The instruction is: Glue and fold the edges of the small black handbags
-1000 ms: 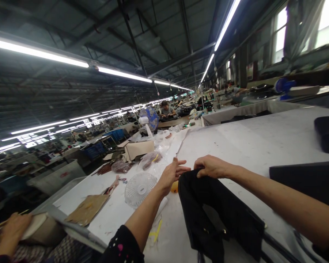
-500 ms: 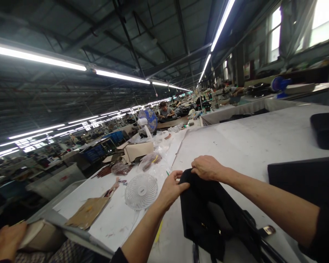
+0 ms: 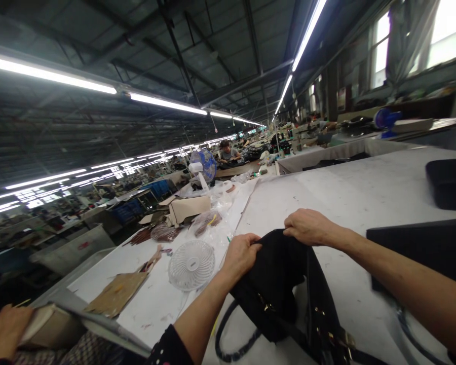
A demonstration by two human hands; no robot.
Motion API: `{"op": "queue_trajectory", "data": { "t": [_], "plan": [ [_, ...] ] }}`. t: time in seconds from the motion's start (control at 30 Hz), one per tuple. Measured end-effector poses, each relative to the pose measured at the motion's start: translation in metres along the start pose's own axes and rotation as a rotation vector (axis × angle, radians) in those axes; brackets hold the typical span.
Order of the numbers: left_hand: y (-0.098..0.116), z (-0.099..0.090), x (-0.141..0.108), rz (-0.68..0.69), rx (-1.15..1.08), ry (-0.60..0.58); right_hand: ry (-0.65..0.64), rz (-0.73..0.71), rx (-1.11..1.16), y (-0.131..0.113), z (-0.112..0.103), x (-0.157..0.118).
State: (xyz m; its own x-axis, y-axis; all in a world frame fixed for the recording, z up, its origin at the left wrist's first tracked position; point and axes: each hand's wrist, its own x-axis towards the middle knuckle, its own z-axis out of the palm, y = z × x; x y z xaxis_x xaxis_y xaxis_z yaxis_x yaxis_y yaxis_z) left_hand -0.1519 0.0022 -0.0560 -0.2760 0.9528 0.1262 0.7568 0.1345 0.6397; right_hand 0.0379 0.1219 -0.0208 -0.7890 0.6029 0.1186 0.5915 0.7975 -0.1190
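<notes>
A black handbag [image 3: 273, 274] with gold-coloured metal fittings and looped handles hangs between my two hands over the white table [image 3: 319, 192]. My left hand [image 3: 243, 251] is closed on its upper left edge, thumb and fingers pinching the fabric. On the far edge, my right hand [image 3: 307, 226] grips the fabric with bent fingers. The bag's upper edge is stretched between the hands, and a gap shows below. One dark handle [image 3: 228, 332] loops out at the lower left onto the table.
Left of my arm lies a white round fan [image 3: 192, 264], beside brown cardboard [image 3: 117, 294]. Another black piece [image 3: 418, 248] lies at the right, a dark block [image 3: 448, 183] behind it. A co-worker's hand [image 3: 9, 327] is at lower left. Plastic bags and an open carton [image 3: 188, 209] stand beyond.
My right hand has moved right and slightly up, away from my left, spreading the bag's edge. The bag has turned, showing more metal fittings, and a handle loop has swung out at left.
</notes>
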Motion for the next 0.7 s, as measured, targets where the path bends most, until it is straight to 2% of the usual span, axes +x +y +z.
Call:
{"op": "queue_trajectory", "data": {
  "t": [0.1, 0.27, 0.37, 0.53, 0.7],
  "plan": [
    [0.007, 0.001, 0.009, 0.012, 0.201, -0.016, -0.015, 0.016, 0.025, 0.005, 0.003, -0.001],
    [0.021, 0.013, 0.017, 0.095, 0.456, 0.064, -0.013, 0.033, 0.049, 0.006, 0.010, 0.001],
    [0.022, 0.022, 0.015, 0.173, 0.515, 0.087, -0.020, 0.033, 0.071, 0.010, 0.011, -0.001],
    [0.019, 0.027, 0.015, 0.262, 0.447, 0.102, -0.015, 0.010, 0.123, 0.016, 0.011, -0.005],
    [0.024, 0.029, 0.005, 0.363, 0.586, 0.080, 0.021, -0.139, 0.173, 0.012, 0.007, -0.003]
  ]
}}
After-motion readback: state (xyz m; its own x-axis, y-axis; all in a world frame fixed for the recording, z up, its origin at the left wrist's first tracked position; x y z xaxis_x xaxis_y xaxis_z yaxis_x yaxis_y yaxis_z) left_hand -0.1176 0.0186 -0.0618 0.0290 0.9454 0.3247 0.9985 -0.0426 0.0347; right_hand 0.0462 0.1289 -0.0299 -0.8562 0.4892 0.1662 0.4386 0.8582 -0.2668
